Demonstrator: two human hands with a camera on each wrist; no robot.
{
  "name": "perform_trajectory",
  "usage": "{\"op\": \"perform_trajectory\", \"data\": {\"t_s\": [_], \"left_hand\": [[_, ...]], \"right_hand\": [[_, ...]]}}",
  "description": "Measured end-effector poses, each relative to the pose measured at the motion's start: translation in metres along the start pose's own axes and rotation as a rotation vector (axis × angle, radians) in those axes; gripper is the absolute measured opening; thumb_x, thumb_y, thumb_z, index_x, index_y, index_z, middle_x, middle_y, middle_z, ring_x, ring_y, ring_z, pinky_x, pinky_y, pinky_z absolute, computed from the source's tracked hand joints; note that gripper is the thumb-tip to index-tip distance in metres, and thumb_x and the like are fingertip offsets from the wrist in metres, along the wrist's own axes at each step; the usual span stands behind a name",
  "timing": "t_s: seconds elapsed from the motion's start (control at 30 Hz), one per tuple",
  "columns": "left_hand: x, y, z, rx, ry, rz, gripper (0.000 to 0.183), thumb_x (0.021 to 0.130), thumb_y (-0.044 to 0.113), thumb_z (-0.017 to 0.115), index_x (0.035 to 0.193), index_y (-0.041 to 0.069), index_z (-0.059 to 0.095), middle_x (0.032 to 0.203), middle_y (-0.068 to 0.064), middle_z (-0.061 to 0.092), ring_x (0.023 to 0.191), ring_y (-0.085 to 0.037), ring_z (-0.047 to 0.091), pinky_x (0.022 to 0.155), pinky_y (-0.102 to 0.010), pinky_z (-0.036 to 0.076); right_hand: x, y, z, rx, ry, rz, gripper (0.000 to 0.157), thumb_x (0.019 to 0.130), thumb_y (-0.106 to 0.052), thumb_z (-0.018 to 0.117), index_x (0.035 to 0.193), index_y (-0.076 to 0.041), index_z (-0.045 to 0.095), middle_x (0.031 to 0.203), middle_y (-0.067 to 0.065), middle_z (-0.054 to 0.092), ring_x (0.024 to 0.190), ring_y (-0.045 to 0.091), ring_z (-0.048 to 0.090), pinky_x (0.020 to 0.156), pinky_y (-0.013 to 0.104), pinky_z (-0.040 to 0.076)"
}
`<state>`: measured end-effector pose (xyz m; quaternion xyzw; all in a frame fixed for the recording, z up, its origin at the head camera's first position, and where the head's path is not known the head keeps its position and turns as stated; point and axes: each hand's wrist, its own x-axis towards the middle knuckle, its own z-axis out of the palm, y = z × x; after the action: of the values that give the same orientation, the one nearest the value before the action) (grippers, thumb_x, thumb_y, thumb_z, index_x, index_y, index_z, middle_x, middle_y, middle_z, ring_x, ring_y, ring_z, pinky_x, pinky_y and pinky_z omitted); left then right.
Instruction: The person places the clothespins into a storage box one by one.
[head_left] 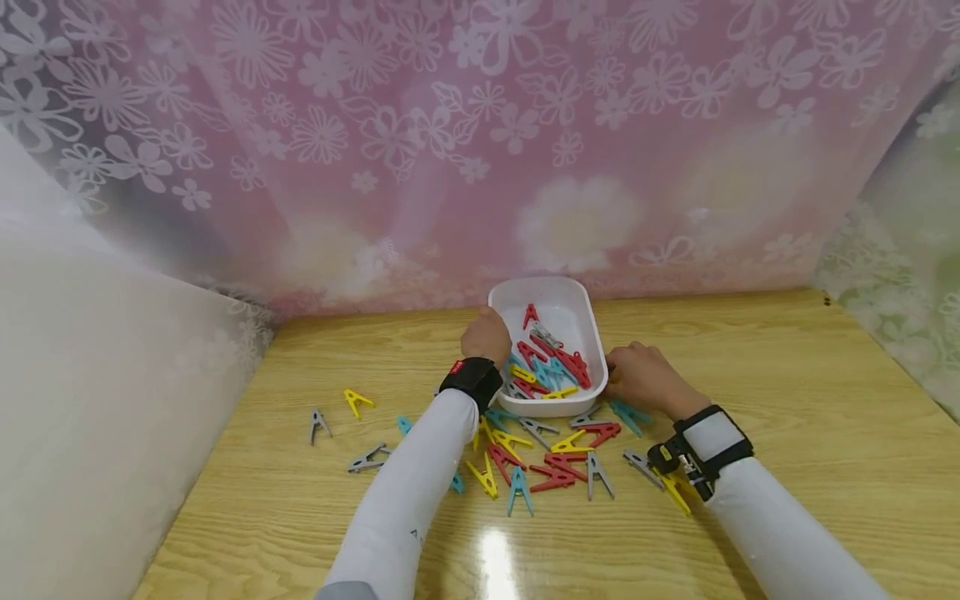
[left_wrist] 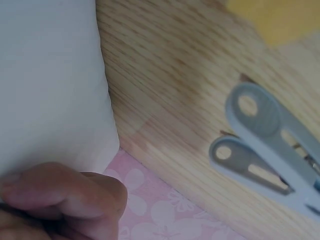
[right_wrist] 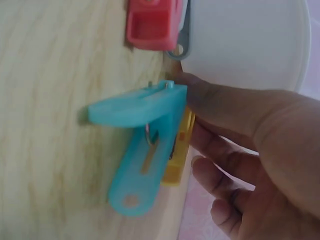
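An uneven pull by the left hand (head_left: 486, 336) gripping the white tub (head_left: 553, 408) could spill its clothespins (head_left: 576, 371); whether the right hand (head_left: 647, 380) pinches the yellow clothespin (right_wrist: 173, 172) is unclear.

Next to the left fingers (left_wrist: 65, 195) and the right fingers (right_wrist: 220, 155) is a plain white tub (head_left: 555, 407). The pegs between the two sets of fingers mix red, blue, grey and yellow. Closest to the right fingers are a yellow peg (right_wrist: 172, 175) and a light blue peg (right_wrist: 134, 172); farther off is a red peg (right_wrist: 152, 25). Near the left fingers is a grey peg (left_wrist: 255, 120). Beyond all the fingers, the curtain (head_left: 360, 83) is pink with white flowers. Below them, the table (head_left: 750, 350) is yellowish brown, wood-grained.
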<state>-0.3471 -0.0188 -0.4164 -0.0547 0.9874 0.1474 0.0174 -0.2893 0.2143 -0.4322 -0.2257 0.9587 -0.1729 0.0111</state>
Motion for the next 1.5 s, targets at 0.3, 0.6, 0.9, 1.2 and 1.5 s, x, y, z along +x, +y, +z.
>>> {"op": "perform_trajectory", "data": {"t_s": [0.3, 0.6, 0.9, 1.2, 1.5], "left_hand": [[-0.003, 0.003, 0.003, 0.019, -0.012, 0.027, 0.048, 0.098, 0.022, 0.054, 0.136, -0.004, 0.040, 0.062, -0.009, 0.057, 0.054, -0.020, 0.059, 0.053, -0.032, 0.050], [-0.003, -0.003, -0.005, 0.016, 0.003, 0.018, 0.043, 0.099, 0.020, 0.053, 0.131, -0.005, 0.043, 0.061, -0.009, 0.056, 0.056, -0.022, 0.060, 0.055, -0.033, 0.051], [-0.001, -0.002, -0.004, 0.022, 0.004, 0.004, 0.045, 0.097, 0.023, 0.057, 0.130, -0.004, 0.044, 0.061, -0.009, 0.055, 0.056, -0.021, 0.060, 0.055, -0.032, 0.051], [-0.001, 0.004, -0.002, 0.019, 0.017, -0.001, 0.043, 0.098, 0.022, 0.055, 0.131, -0.004, 0.044, 0.065, -0.009, 0.059, 0.058, -0.021, 0.062, 0.055, -0.032, 0.052], [-0.001, 0.001, -0.001, 0.028, 0.020, -0.014, 0.037, 0.097, 0.023, 0.057, 0.123, -0.001, 0.048, 0.070, -0.010, 0.062, 0.061, -0.020, 0.063, 0.054, -0.031, 0.051]], "right_hand": [[-0.017, 0.008, -0.016, -0.024, 0.022, 0.043, 0.030, 0.084, -0.030, 0.074, 0.103, -0.007, 0.074, 0.093, 0.005, 0.070, 0.084, 0.027, 0.060, 0.075, 0.048, 0.046], [-0.047, 0.037, -0.038, -0.043, 0.070, 0.087, 0.032, 0.084, -0.025, 0.074, 0.105, -0.001, 0.072, 0.093, 0.009, 0.069, 0.081, 0.027, 0.063, 0.069, 0.046, 0.049], [-0.053, 0.037, -0.048, -0.025, 0.091, 0.097, 0.032, 0.086, -0.022, 0.072, 0.108, 0.002, 0.070, 0.097, 0.013, 0.068, 0.080, 0.026, 0.063, 0.066, 0.044, 0.049], [-0.015, -0.001, -0.065, -0.061, 0.154, 0.028, 0.035, 0.089, -0.025, 0.070, 0.113, 0.000, 0.067, 0.104, 0.016, 0.067, 0.093, 0.033, 0.060, 0.078, 0.050, 0.047], [0.032, -0.049, -0.051, -0.051, 0.121, -0.074, 0.036, 0.087, -0.024, 0.072, 0.115, -0.002, 0.067, 0.108, 0.014, 0.065, 0.097, 0.031, 0.058, 0.082, 0.048, 0.048]]}}
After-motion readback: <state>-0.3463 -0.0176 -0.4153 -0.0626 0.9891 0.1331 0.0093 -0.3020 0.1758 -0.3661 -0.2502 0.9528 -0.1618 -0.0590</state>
